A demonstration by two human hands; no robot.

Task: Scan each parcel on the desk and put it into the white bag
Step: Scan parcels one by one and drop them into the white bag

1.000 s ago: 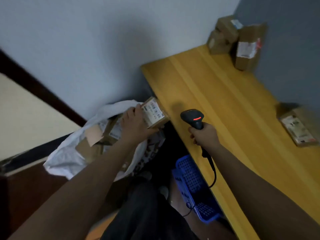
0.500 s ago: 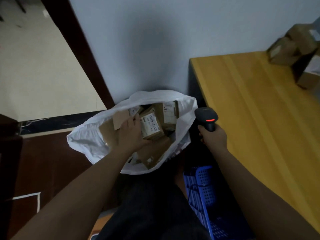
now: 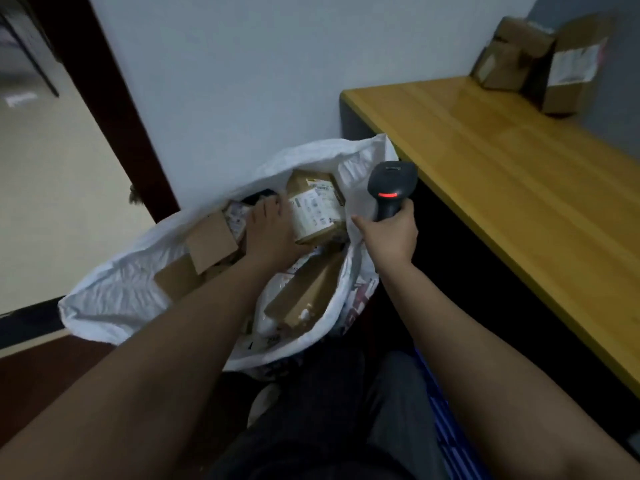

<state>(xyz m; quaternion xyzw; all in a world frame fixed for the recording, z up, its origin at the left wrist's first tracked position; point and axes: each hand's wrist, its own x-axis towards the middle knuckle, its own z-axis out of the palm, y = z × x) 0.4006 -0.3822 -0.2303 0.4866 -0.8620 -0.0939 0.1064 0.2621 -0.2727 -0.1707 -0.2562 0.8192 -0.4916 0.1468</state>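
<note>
The desk point(image 3: 519, 188) occupies the right side of the view; its wooden top runs back to the corner, where two parcels point(image 3: 540, 64) stand against the wall, not yet processed.

The white bag point(image 3: 114, 299) stands on the floor against the desk's left end, mouth open upward, and is already loaded with several cardboard boxes. Its right rim lies just beside the scanner.

The labelled parcel point(image 3: 317, 211), the item in hand at this step, sits inside the bag near the upper right of the opening, label facing up, resting on the other boxes.

The left hand point(image 3: 273, 233) is inside the bag mouth. Its fingers are extended and spread, with the thumb side against the left edge of the labelled parcel. No closed grip on the parcel is visible; the hand appears to be letting it go or seating it.

The right hand point(image 3: 389, 233) wraps its fingers round the handle of the barcode scanner point(image 3: 391, 187), which is held upright above the bag's right rim with its red indicator lit.

Step in hand, as judged: deposit of a scanned parcel. The next move calls for withdrawing the left hand from the bag, reaching to the far corner of the desk for another parcel, and presenting its label to the scanner.
</note>
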